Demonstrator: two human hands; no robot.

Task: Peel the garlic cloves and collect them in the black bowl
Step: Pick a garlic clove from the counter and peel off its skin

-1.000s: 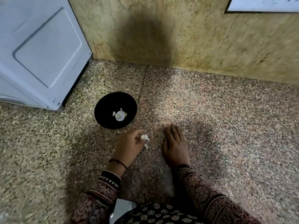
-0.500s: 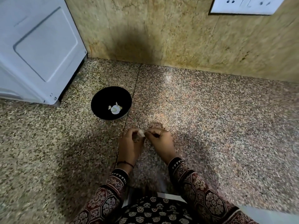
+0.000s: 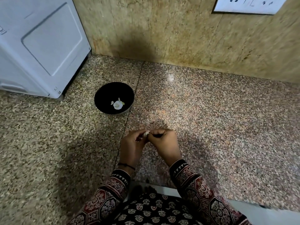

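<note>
A black bowl [image 3: 103, 95] stands on the granite counter, left of centre, with a few pale garlic pieces [image 3: 117, 104] in its bottom. In front of it, my left hand [image 3: 131, 146] and my right hand [image 3: 164, 143] meet above the counter. Both pinch one small white garlic clove [image 3: 146, 133] between their fingertips. Most of the clove is hidden by my fingers.
A white appliance [image 3: 40, 46] stands at the back left, close to the bowl. A stone wall [image 3: 162, 30] runs along the back, with a white socket plate [image 3: 248, 4] at the top right. The counter's front edge [image 3: 243, 202] lies near my right sleeve.
One second ago my right hand lay flat on the counter and my left alone held the clove. My right hand has since risen and joined it on the clove.
</note>
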